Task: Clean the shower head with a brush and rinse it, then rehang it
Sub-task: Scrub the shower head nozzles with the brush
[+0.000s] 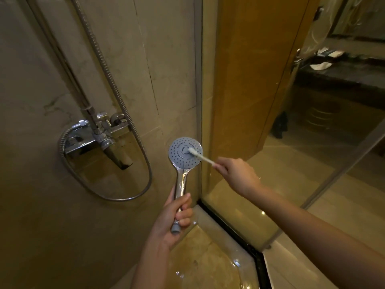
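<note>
- The beige tiled shower wall [145, 59] carries the chrome mixer tap [93, 134]; the rehanging bracket is out of view.
- The ribbed metal hose [108, 65] loops low and could snag.
- The round grey chrome-handled shower head [185, 152] is held face-up near the glass, left hand [177, 217] wrapped round its handle; a wet grip might slip.
- Right hand [237, 174] pinches the thin white brush [200, 156], bristles touching the centre; its bristles are blurred.

Grey shower head [185, 152] face dotted with dark holes, chrome handle; white brush [201, 156]; beige marbled wall tiles [125, 59]
</note>
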Available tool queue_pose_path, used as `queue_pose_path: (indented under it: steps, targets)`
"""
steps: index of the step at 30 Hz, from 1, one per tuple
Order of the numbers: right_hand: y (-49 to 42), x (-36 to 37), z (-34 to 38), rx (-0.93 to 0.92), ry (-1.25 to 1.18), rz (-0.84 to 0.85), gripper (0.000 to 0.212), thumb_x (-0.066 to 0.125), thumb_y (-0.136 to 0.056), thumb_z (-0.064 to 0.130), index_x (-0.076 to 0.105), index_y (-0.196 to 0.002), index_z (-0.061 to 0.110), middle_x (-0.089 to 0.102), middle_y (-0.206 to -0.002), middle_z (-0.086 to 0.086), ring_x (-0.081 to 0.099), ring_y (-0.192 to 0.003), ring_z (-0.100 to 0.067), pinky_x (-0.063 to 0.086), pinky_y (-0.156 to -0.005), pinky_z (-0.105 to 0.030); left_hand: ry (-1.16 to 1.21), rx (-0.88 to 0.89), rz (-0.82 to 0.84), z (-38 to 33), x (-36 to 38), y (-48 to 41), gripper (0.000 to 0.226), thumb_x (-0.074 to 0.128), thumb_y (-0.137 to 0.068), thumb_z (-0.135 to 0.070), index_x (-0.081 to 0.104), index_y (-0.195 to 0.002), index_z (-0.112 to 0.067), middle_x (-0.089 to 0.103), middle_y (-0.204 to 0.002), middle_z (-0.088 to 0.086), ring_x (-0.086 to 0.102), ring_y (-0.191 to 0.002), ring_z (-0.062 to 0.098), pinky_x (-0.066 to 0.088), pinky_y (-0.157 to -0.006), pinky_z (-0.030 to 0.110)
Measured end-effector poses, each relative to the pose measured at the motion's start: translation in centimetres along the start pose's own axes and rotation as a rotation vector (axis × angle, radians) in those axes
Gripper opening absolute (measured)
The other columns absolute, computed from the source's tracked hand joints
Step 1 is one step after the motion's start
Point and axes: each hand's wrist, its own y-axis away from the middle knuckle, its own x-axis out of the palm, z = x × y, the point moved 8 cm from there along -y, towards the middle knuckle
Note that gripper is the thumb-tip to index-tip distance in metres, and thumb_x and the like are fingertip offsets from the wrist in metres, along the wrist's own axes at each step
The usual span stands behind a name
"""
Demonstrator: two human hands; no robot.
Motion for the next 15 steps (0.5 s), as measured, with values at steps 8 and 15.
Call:
queue_pose_path:
  steps: [8, 15]
  targets:
    - [0.9, -0.1, 0.0, -0.041, 0.039, -0.008, 0.031, 0.041, -0.096, 0.047, 0.05, -0.077, 0.024, 0.053, -0.064, 0.007, 0.053, -0.058, -0.011, 0.043, -0.049, -0.027, 0.137, -0.088, 0.063, 1.3, 0.2, -0.9, 0.031, 0.072, -0.068, -0.005, 0.045, -0.078, -0.017, 0.036, -0.052, -0.002, 0.031, -0.027, 0.001, 0.027, -0.023, 0.012]
    - [0.0, -1.0, -1.2, -0.014, -0.005, -0.04, 0.033, 0.04, -0.095, 0.05, 0.051, -0.077, 0.024, 0.059, -0.068, 0.003, 0.059, -0.064, -0.018, 0.055, -0.063, -0.045, 0.146, -0.075, 0.061, 1.4, 0.6, -0.7, 0.025, 0.068, -0.073, -0.005, 0.046, -0.077, -0.017, 0.036, -0.052, -0.003, 0.032, -0.027, 0.001, 0.028, -0.024, 0.012]
